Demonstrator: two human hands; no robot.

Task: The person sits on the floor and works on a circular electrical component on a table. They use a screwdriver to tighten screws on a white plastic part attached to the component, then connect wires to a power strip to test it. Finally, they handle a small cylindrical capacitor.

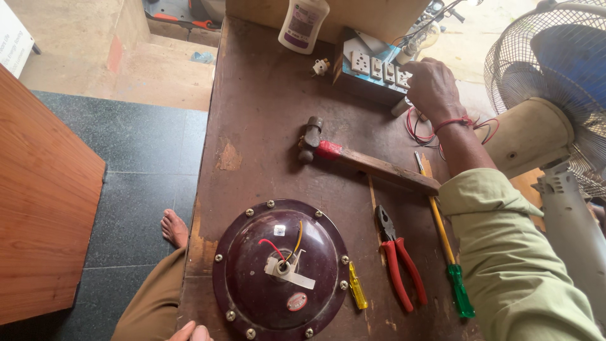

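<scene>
My right hand [431, 85] reaches to the far right of the brown workbench [265, 120] and rests on a blue switchboard box [372, 71] with white sockets and switches; its fingers seem closed against the board's right end, and what they grip is hidden. A red thread is tied round that wrist. Only the fingertips of my left hand [191, 331] show at the bottom edge, beside a dark maroon round fan motor housing [281, 268] with red and yellow wires coming out of its centre.
A hammer [360, 161], red-handled pliers [398, 256], a long green-handled screwdriver [445, 243] and a small yellow tester [358, 285] lie on the bench. A white bottle [303, 24] stands at the back. A pedestal fan [555, 107] stands at right. Red wires [420, 129] lie near the switchboard. My bare foot [173, 228] is on the floor.
</scene>
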